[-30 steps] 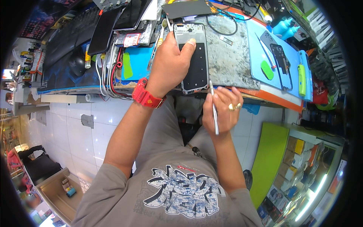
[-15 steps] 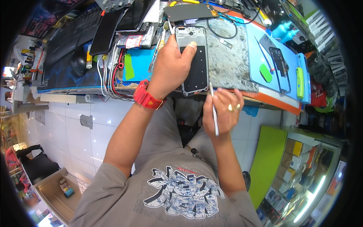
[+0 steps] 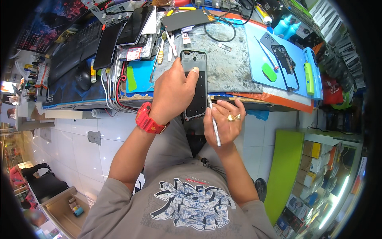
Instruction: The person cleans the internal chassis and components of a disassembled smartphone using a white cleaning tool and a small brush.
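Observation:
An opened phone frame (image 3: 195,85) lies on the grey work mat (image 3: 227,67), its near end at the bench edge. My left hand (image 3: 172,92), with a red watch on the wrist, presses down on the frame's left side, thumb on its upper part. My right hand (image 3: 223,121) hangs just off the bench's front edge, right of the frame. It holds a thin metal tool (image 3: 213,121) like a pen, tip up near the frame's lower right corner.
A blue mat (image 3: 278,47) at right carries another dark phone frame (image 3: 286,63), a green pick (image 3: 269,72) and a green tool (image 3: 309,72). Several phones (image 3: 119,36), tweezers, cables and bottles crowd the back. A green stool (image 3: 283,171) stands below right.
My left hand has shifted slightly on the frame. My right hand with the tool has stayed near the bench edge, edging a little closer to the frame's corner.

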